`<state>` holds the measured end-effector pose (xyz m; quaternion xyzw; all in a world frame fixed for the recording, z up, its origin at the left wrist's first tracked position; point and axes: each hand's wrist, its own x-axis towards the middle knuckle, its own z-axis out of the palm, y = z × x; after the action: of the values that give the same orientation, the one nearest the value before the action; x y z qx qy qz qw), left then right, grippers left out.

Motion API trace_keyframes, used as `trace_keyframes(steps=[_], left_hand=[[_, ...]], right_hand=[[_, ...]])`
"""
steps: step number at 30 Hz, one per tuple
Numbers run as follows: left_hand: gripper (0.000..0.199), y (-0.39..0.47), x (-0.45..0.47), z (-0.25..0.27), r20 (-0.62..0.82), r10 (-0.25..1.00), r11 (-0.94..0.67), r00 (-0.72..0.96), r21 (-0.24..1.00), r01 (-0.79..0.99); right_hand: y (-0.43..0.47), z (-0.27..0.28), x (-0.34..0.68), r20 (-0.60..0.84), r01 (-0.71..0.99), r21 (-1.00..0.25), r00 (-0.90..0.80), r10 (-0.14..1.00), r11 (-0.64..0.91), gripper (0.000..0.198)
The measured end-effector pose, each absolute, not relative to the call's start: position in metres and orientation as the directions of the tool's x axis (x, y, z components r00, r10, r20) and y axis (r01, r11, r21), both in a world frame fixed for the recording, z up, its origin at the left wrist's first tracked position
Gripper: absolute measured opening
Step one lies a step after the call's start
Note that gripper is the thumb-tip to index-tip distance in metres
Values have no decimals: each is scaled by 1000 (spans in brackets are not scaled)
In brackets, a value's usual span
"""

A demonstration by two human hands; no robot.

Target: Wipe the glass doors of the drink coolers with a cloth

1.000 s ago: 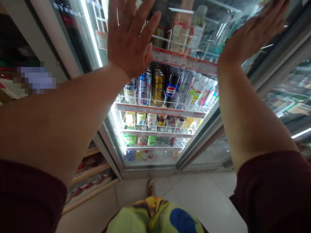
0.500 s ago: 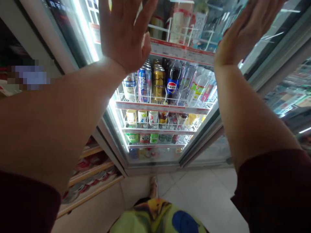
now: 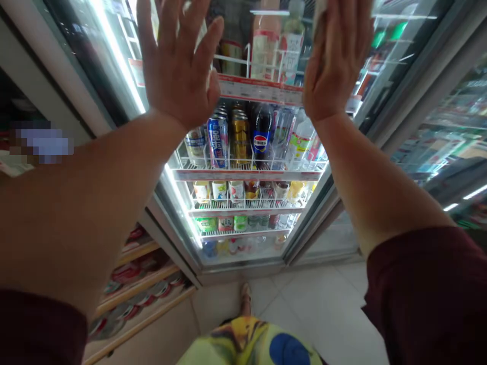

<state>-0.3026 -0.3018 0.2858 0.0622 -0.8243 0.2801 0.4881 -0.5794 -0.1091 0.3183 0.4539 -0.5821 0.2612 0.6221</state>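
Both arms reach up toward the glass front of a lit drinks fridge (image 3: pixel 243 269). My left hand (image 3: pixel 175 76) is open at the upper left, fingers spread. My right hand (image 3: pixel 337 66) is stretched out flat at the upper right, fingers close together. A pale strip shows along its left edge; I cannot tell what it is. Whether either palm touches the glass is hidden. Between the hands, behind the glass, stand a pink-labelled bottle (image 3: pixel 264 48), a cola bottle (image 3: pixel 262 129), a gold can (image 3: pixel 240 134) and a blue can (image 3: pixel 218 139).
Lower wire shelves (image 3: pixel 247 207) hold several more cans and bottles. At the left, a wooden-edged rack (image 3: pixel 152 309) bears red-and-silver packages. The fridge's right frame (image 3: pixel 414 101) runs diagonally, with another glass door beyond it. Pale floor tiles (image 3: pixel 304 304) lie below, by my foot (image 3: pixel 246 299).
My right hand has moved left, closer to my left hand. My left hand has shifted slightly left and down, its fingers showing more. The fridge sits a little lower in view.
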Motion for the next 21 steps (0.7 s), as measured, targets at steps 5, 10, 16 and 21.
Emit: trace_keyframes(steps=[5, 10, 16, 21], left_hand=[[74, -313, -309, 286, 851, 175, 845, -495, -388, -368], [78, -325, -315, 286, 864, 191, 853, -466, -381, -358], [86, -291, -304, 285, 880, 60, 880, -470, -269, -391], [90, -304, -307, 285, 874, 106, 882, -474, -303, -361]], right_hand=[[-112, 310, -576, 974, -905, 225, 193, -122, 362, 64], [-117, 311, -582, 994, -930, -10, 30, 104, 366, 68], [-107, 304, -566, 940, -930, 290, 233, -248, 227, 57], [-121, 311, -591, 995, -957, -3, 25, 93, 291, 74]])
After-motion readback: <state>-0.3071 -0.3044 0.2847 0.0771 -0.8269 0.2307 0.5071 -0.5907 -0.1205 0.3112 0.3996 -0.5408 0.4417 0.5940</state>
